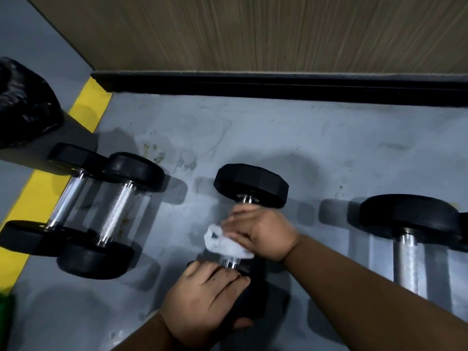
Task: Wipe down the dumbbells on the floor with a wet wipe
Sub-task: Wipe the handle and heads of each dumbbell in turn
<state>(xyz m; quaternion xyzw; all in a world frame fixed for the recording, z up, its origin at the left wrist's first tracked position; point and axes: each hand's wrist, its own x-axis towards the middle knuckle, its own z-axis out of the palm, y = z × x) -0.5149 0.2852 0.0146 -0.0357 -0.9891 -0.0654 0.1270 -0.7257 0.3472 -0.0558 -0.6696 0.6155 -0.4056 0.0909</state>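
The middle dumbbell lies on the grey floor, its far black head just beyond the fingers of the right hand. Those fingers curl over the chrome handle and press a crumpled white wet wipe around it; the wipe bunches out under and to the left of the fingertips. A short length of bare chrome shows just below the wipe.

The left hand grips the near head of the same dumbbell, its fingers bent over the top of the black rubber and the thumb wrapped round the lower edge.

Well to the left of both sets of fingers, two more dumbbells lie side by side, touching, with one partly on a yellow floor stripe. To the right of the right hand's fingers lies a larger dumbbell, partly hidden by the right forearm. Beyond the fingers runs a black skirting under a wood-grain panel. A black plastic bag sits far left.
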